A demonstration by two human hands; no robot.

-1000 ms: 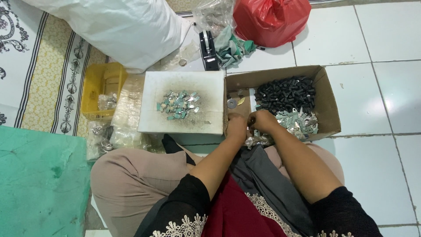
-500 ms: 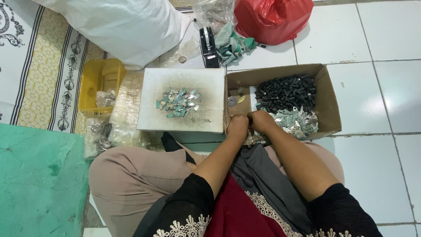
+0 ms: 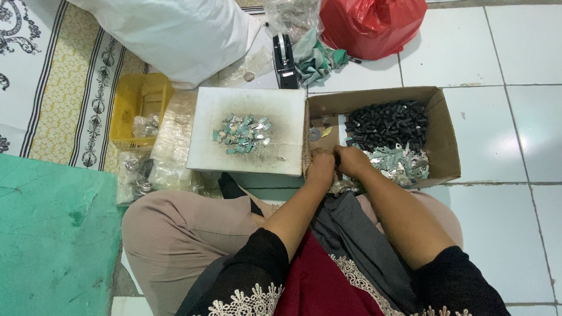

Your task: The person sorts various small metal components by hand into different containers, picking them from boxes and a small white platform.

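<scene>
**Floor-level assembly of small parts: hands joined at the near edge of the box**

A white tiled floor (image 3: pixel 497 58) serves as the work surface, with a patterned mat (image 3: pixel 64 88) at the left and a green cloth (image 3: pixel 52 234) nearer the seated person. A cardboard box (image 3: pixel 445 140) lies just right of a white board (image 3: pixel 252 99). The box holds a heap of black caps (image 3: pixel 386 124) at its far side and a heap of metal pieces (image 3: pixel 401 164) at its near right. A small pile of finished-looking bits (image 3: pixel 241 133) rests in the middle of the board. A yellow basket (image 3: pixel 132 105), a white sack (image 3: pixel 175 35) and a red bag (image 3: pixel 369 23) lie farther off.

The left hand (image 3: pixel 320 168) and the right hand (image 3: pixel 353 161) meet, touching, over the near left corner of the box. Both are curled shut around something small between them. The piece itself is hidden by the fingers, so its kind cannot be told; a dark sliver shows where the hands join.

Judged from the layout, the step in hand is the fitting together of one small part from the box. The next move would call for a firm pinch and careful alignment, since the parts are tiny and the grip conceals them.
</scene>
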